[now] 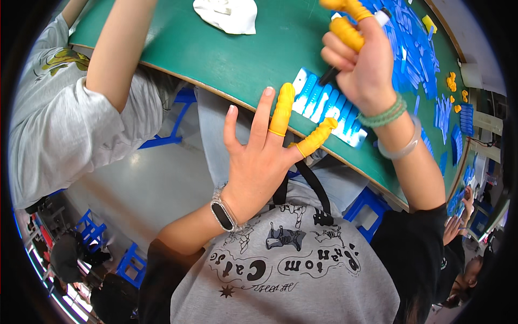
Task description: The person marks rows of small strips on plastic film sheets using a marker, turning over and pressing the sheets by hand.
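My right hand (367, 65) is closed round a black marker pen (329, 74), its tip pointing down at a row of blue strips. A white section of the pen shows above the fist. The glossy blue strips lie side by side in a flat panel (318, 102) at the table's near edge, with pale ends. Beside that panel, my left hand (259, 151) is open with fingers spread and nothing held. Its thumb tip overlaps the panel's near edge; whether it touches, I cannot tell. Yellow finger cots cover the thumb and index finger of each hand.
Many loose blue strips (413, 48) spread over the green table (216, 65) at far right. Several yellow finger cots (452, 81) lie beyond. A white sheet-like piece (226, 13) lies at far left. Another person's arm (118, 54) reaches over the table at left. Blue stools (369, 210) stand below.
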The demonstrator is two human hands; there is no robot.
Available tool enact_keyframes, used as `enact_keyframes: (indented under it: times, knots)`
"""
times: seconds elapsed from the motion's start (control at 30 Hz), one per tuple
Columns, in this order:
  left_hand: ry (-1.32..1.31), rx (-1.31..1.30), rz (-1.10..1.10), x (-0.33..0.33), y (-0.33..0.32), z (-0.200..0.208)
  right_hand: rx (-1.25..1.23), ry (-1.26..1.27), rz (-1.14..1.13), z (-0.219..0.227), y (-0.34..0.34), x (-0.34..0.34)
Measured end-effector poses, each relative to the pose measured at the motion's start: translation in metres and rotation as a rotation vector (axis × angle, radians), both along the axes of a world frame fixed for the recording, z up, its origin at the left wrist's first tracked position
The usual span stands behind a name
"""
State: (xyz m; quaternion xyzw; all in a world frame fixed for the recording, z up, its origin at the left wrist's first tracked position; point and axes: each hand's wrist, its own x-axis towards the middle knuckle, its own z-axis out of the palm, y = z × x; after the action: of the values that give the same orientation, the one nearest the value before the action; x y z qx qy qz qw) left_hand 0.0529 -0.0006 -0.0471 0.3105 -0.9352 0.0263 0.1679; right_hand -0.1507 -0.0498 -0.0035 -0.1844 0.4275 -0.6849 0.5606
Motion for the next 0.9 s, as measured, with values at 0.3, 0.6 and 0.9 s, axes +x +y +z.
enact_keyframes:
  times: [0.3, 0.6, 0.9]
  knots:
    - [0.025, 0.02, 0.014, -0.002, 0.001, 0.001, 0.028, -0.029, 0.129, 0.008, 0.011, 0.014]
    - [0.049, 0.005, -0.005, 0.002, 0.0, -0.006, 0.054, 0.133, 0.042, 0.01, 0.019, 0.028]
    - [0.002, 0.01, 0.003, -0.003, 0.001, 0.001, -0.095, -0.023, 0.086, -0.007, 0.008, -0.028]
